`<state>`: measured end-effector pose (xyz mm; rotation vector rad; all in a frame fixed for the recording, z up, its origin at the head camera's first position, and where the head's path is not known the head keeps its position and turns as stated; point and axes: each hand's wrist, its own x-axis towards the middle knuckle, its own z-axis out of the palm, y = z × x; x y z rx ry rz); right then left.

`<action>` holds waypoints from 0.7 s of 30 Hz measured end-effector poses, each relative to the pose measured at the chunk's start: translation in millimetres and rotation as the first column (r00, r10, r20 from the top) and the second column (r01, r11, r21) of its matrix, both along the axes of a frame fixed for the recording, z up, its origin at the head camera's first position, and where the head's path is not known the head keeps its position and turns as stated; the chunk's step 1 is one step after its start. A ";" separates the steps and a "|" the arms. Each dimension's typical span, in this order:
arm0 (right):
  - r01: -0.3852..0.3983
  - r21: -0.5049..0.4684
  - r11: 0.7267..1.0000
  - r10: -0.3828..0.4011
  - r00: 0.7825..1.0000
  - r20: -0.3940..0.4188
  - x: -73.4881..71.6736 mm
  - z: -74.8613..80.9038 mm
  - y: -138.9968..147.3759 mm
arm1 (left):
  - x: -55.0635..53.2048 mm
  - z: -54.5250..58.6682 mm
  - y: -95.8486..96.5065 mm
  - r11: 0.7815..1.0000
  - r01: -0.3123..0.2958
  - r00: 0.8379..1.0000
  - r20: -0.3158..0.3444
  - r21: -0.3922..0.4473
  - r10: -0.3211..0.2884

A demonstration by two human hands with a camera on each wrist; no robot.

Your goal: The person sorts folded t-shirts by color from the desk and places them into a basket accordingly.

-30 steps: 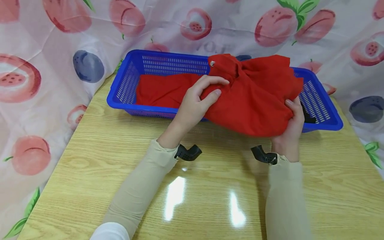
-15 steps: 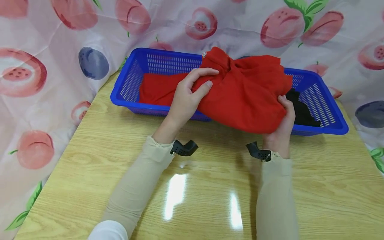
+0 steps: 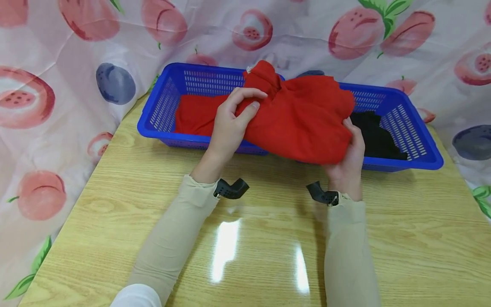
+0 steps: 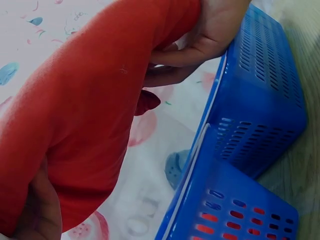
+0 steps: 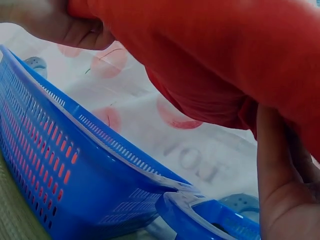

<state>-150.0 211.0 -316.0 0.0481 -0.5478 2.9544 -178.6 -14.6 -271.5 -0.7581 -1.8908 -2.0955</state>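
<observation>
Both hands hold a bunched red garment [image 3: 303, 121] up over the front rims of two blue baskets. The left hand [image 3: 231, 119] grips its left side, thumb and forefinger bent over the folds near a small white mark. On the right, the right hand [image 3: 350, 155] supports the lower corner, its thumb on top and the other fingers hidden beneath. The right wrist view shows the garment's underside sagging between the hands. Another red cloth [image 3: 195, 113] lies in the left basket [image 3: 163, 87], partly covered by the left hand. Black cloth [image 3: 377, 136] lies in the right basket [image 3: 416, 160].
The baskets stand side by side at the back of a wooden table [image 3: 261, 238]. Behind them hangs a fruit-printed curtain [image 3: 299, 25], which also drapes along both sides. Each wrist wears a black camera mount [image 3: 231, 189]. Light reflects off the tabletop.
Both hands have moved left with the red garment, and the right hand has come nearer the left. More of the black cloth in the right basket shows.
</observation>
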 end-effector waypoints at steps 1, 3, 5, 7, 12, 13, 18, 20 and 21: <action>-0.003 -0.003 1.000 0.003 1.000 -0.019 -1.3 -0.8 0.2 | -0.7 -0.5 0.0 1.000 -0.006 1.000 -0.007 -0.003 0.006; -0.008 -0.010 1.000 0.007 0.998 -0.057 -3.7 -2.4 0.6 | -1.9 -1.8 0.1 1.000 -0.011 1.000 -0.018 -0.006 0.011; -0.024 -0.014 1.000 0.023 0.996 -0.082 -5.3 -3.7 1.0 | -2.5 -3.2 0.2 1.000 -0.010 1.000 -0.021 -0.004 0.010; -0.038 -0.010 0.999 0.036 0.995 -0.090 -6.1 -4.5 1.7 | -2.8 -4.3 0.2 1.000 -0.008 1.000 -0.012 -0.002 0.008; -0.043 0.037 0.998 0.046 0.997 -0.069 -6.3 -5.1 3.5 | -3.7 -5.7 0.9 1.000 -0.014 1.000 0.001 -0.011 0.014; -0.040 0.049 0.998 0.044 0.997 -0.069 -6.3 -5.4 3.8 | -3.9 -6.0 1.3 1.000 -0.016 1.000 -0.007 -0.016 0.016; -0.031 0.125 0.992 0.039 0.997 -0.066 -5.3 -6.7 4.5 | -4.1 -7.0 3.2 0.999 -0.017 0.999 -0.031 -0.040 0.016; -0.033 0.144 0.989 0.044 0.996 -0.073 -5.1 -7.5 5.1 | -3.7 -7.4 3.8 0.999 -0.012 1.000 -0.020 -0.040 0.011; -0.037 0.146 0.989 0.049 0.995 -0.082 -5.1 -7.9 5.4 | -3.7 -7.8 4.0 0.999 -0.011 1.000 -0.011 -0.040 0.010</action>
